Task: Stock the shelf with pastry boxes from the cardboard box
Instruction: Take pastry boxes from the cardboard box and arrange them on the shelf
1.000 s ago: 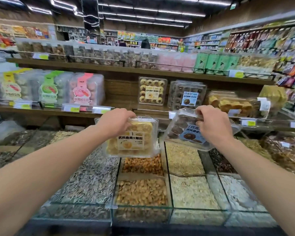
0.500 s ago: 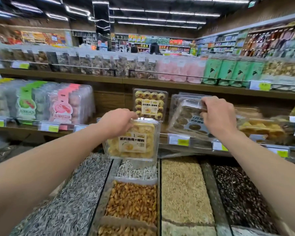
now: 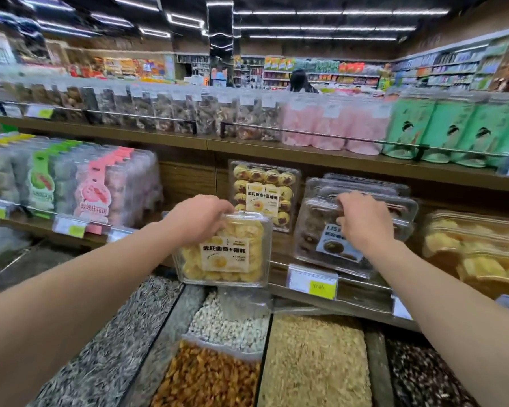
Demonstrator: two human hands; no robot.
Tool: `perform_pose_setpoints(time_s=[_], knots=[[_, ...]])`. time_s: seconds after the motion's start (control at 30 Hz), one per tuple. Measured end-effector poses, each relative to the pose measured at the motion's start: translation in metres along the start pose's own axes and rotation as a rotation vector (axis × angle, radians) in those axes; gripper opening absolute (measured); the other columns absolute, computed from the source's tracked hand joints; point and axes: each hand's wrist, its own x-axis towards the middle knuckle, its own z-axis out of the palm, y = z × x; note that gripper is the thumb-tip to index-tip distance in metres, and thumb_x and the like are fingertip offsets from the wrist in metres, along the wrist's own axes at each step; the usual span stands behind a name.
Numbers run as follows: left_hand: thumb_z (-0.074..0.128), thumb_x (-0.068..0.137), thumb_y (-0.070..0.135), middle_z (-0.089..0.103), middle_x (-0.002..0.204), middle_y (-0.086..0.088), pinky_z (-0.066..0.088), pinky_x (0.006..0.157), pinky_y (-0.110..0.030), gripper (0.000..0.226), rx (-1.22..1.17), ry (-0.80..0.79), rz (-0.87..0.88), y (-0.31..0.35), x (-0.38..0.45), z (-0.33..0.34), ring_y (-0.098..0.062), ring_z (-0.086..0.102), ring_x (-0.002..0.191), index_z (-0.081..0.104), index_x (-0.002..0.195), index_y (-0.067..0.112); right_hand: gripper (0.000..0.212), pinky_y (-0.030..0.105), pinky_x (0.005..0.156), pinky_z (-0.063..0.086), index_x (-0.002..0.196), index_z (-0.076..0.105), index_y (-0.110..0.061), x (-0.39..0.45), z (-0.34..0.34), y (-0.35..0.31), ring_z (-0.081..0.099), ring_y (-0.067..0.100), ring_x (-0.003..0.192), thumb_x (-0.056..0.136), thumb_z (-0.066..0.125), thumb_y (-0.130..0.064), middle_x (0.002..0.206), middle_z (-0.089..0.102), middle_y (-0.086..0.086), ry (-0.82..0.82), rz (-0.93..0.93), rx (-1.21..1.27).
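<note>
My left hand (image 3: 199, 220) grips the top edge of a clear box of yellow pastries (image 3: 227, 254), held upright just in front of the middle shelf (image 3: 350, 292). My right hand (image 3: 362, 218) holds the top of a clear box of dark pastries (image 3: 321, 242), which leans on the shelf against more boxes of the same kind (image 3: 365, 188). Behind the yellow box stands another box of yellow pastries with red centres (image 3: 265, 189). The cardboard box is out of view.
Open bins of seeds, nuts and grains (image 3: 315, 362) lie below my arms. Pink and green packs (image 3: 94, 183) fill the shelf's left, yellow pastry boxes (image 3: 476, 248) its right. Bags and green packets line the upper shelf (image 3: 276, 145). A person (image 3: 300, 82) stands far behind.
Both hands moved forward and up toward the shelf. The dark pastry box went from hanging in front of the rail to resting on the shelf against the stack.
</note>
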Motion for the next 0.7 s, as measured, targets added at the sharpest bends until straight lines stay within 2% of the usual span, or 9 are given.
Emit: perform_pose_setpoints(time_s=[0.1, 0.17, 0.23, 0.43, 0.57, 0.7], knots=[[0.058, 0.094, 0.026, 0.06, 0.128, 0.0, 0.049, 0.095, -0.042, 0.041, 0.012, -0.004, -0.018, 0.001, 0.017, 0.001, -0.023, 0.056, 0.117, 0.054, 0.135, 0.026, 0.044, 0.041, 0.096, 0.04, 0.133, 0.055, -0.02, 0.015, 0.021, 0.004, 0.049, 0.03, 0.121, 0.091, 0.068, -0.027, 0.131, 0.058, 0.006, 0.042, -0.038, -0.004], [0.057, 0.094, 0.026, 0.06, 0.127, 0.0, 0.048, 0.093, -0.04, 0.041, 0.022, 0.0, -0.025, 0.001, 0.025, 0.002, -0.023, 0.055, 0.116, 0.054, 0.135, 0.026, 0.052, 0.043, 0.105, 0.032, 0.135, 0.051, -0.019, 0.022, 0.032, 0.008, 0.037, 0.031, 0.129, 0.087, 0.071, -0.022, 0.141, 0.048, 0.006, 0.104, -0.034, -0.044], [0.056, 0.094, 0.026, 0.06, 0.126, 0.001, 0.047, 0.091, -0.038, 0.041, 0.03, -0.006, -0.029, 0.001, 0.03, 0.003, -0.022, 0.054, 0.116, 0.054, 0.135, 0.027, 0.06, 0.044, 0.109, 0.026, 0.137, 0.046, -0.019, 0.024, 0.042, 0.013, 0.03, 0.031, 0.133, 0.084, 0.073, -0.023, 0.145, 0.04, 0.006, 0.098, 0.005, -0.04], [0.057, 0.093, 0.026, 0.063, 0.12, 0.001, 0.05, 0.091, -0.042, 0.041, 0.011, -0.023, -0.006, -0.006, 0.035, 0.001, -0.023, 0.057, 0.111, 0.055, 0.133, 0.026, 0.068, 0.047, 0.117, 0.02, 0.143, 0.039, -0.018, 0.024, 0.047, 0.011, 0.026, 0.033, 0.139, 0.083, 0.072, -0.017, 0.149, 0.038, 0.007, 0.106, 0.002, -0.037], [0.059, 0.091, 0.027, 0.063, 0.12, 0.002, 0.051, 0.09, -0.045, 0.039, 0.031, -0.013, 0.015, -0.02, 0.032, -0.015, -0.024, 0.058, 0.11, 0.056, 0.13, 0.03, 0.079, 0.047, 0.119, 0.016, 0.15, 0.031, -0.019, 0.022, 0.035, -0.002, 0.021, 0.033, 0.144, 0.085, 0.073, -0.031, 0.154, 0.032, 0.005, 0.05, -0.002, -0.047], [0.061, 0.091, 0.027, 0.065, 0.122, -0.001, 0.052, 0.091, -0.047, 0.039, 0.056, 0.076, 0.018, -0.055, 0.037, -0.055, -0.025, 0.06, 0.109, 0.057, 0.13, 0.029, 0.083, 0.046, 0.12, 0.014, 0.149, 0.03, -0.021, 0.022, 0.023, -0.03, 0.018, 0.032, 0.145, 0.082, 0.075, -0.039, 0.156, 0.031, 0.004, 0.049, -0.027, -0.037]])
